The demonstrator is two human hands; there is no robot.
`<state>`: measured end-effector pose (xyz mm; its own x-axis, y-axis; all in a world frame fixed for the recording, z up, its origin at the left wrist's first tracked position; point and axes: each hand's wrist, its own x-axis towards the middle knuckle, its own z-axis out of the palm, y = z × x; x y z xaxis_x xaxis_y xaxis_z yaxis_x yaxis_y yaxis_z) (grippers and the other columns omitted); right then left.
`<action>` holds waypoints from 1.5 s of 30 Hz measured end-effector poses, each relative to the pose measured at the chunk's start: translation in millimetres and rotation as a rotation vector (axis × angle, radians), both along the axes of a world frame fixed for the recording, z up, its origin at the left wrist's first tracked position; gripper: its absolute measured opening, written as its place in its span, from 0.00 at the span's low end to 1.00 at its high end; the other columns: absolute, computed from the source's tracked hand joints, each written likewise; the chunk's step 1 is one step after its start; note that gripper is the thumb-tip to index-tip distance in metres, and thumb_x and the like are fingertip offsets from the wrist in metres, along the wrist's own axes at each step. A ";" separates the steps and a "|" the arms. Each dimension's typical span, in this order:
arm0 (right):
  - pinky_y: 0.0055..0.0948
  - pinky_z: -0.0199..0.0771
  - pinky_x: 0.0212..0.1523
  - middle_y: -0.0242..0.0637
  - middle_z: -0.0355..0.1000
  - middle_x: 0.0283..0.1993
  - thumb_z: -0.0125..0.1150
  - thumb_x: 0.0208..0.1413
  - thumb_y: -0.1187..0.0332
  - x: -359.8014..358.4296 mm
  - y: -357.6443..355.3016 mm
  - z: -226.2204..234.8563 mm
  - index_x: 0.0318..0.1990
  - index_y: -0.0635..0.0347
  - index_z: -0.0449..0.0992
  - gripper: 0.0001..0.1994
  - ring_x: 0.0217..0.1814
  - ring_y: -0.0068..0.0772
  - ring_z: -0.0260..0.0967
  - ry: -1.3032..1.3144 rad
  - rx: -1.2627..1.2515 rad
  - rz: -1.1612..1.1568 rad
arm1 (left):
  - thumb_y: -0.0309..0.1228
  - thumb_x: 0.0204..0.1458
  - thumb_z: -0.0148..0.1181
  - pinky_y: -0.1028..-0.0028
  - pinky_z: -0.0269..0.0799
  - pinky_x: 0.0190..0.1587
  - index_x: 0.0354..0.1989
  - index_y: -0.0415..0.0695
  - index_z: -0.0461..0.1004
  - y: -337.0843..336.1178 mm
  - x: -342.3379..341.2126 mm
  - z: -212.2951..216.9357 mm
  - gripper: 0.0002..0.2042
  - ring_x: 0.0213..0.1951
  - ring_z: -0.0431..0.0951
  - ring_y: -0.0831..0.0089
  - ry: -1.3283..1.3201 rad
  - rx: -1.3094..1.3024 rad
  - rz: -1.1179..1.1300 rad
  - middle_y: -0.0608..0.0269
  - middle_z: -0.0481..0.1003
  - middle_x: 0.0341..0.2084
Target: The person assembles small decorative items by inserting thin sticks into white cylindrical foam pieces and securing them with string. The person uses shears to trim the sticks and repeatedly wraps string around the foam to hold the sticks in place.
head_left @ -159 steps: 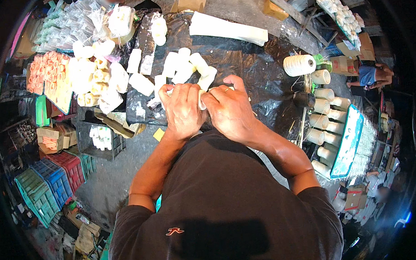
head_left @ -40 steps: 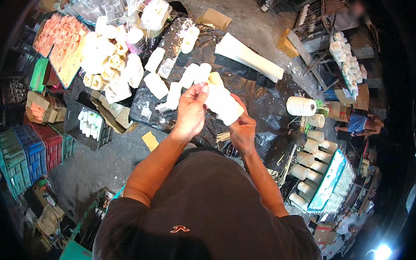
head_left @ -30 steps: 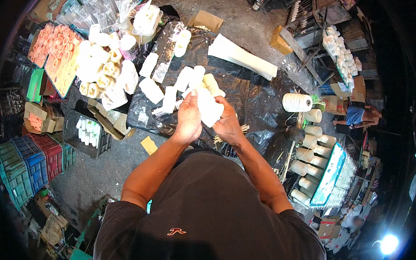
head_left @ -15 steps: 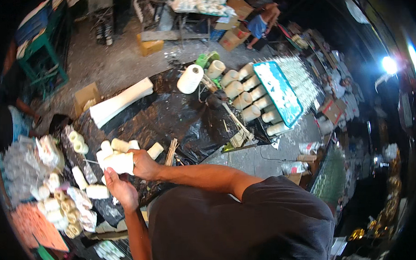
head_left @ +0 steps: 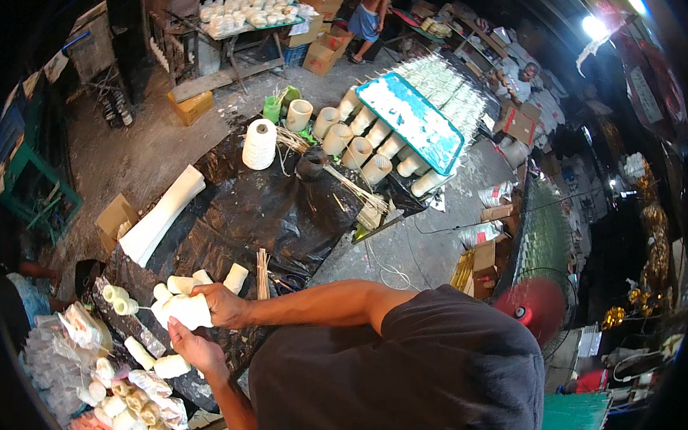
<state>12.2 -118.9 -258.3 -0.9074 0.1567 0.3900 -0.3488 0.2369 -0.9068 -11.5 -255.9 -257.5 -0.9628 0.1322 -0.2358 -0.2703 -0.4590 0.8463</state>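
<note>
Between both hands is a smooth white candle-like cylinder (head_left: 187,311), lying sideways above the dark sheet. My right hand (head_left: 224,305) wraps around its right end. My left hand (head_left: 197,347) grips its lower side, thumb and fingers against the surface. A thin pale stick or wick (head_left: 144,308) juts out at its left end. Just beyond my hands lie several similar cream cylinders, one of them a short cylinder (head_left: 235,277) to the right. To the left sit yellowish ring-shaped pieces (head_left: 125,306) and white cylinders (head_left: 172,366). Part of the held piece is hidden by my fingers.
A black plastic sheet (head_left: 230,211) bears a long white bundle (head_left: 162,215), a thread cone (head_left: 260,144) and thin sticks (head_left: 263,275). Hollow cylinders (head_left: 358,151) stand beside a turquoise tray (head_left: 446,164). A red fan (head_left: 531,308) is behind my shoulder. Other people (head_left: 368,24) are farther off.
The whole view has swung, so the surroundings sit further left and the fan has come into sight. Both hands still hold the white cylinder, in much the same grip.
</note>
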 end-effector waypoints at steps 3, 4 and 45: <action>0.36 0.72 0.40 0.44 0.73 0.35 0.65 0.51 0.66 -2.4 -5.6 0.2 0.40 0.61 0.80 0.11 0.38 0.45 0.73 0.049 0.007 0.000 | 0.38 0.70 0.46 0.71 0.74 0.48 0.51 0.38 0.70 3.3 -0.7 5.0 0.15 0.42 0.77 0.73 -0.014 -0.013 0.001 0.61 0.76 0.42; 0.36 0.73 0.42 0.44 0.74 0.36 0.66 0.52 0.65 -4.9 -2.0 -0.3 0.41 0.61 0.80 0.12 0.40 0.44 0.74 0.070 0.044 -0.010 | 0.37 0.70 0.45 0.70 0.75 0.49 0.52 0.38 0.69 6.8 -2.4 3.3 0.15 0.44 0.77 0.72 -0.028 0.016 0.011 0.59 0.76 0.44; 0.55 0.76 0.59 0.44 0.67 0.62 0.49 0.69 0.69 -18.9 -24.8 -5.6 0.46 0.57 0.65 0.04 0.59 0.44 0.70 -0.689 -0.962 0.335 | 0.23 0.62 0.57 0.72 0.76 0.38 0.52 0.38 0.73 -77.3 -13.2 -22.7 0.11 0.39 0.77 0.74 -0.084 0.323 0.298 0.59 0.78 0.43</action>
<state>-6.7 -143.6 -263.9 -0.9287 -0.1648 -0.3322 0.3571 -0.6391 -0.6812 -24.7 -333.2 -280.2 -0.9493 -0.0686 -0.3069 -0.1476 -0.7645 0.6275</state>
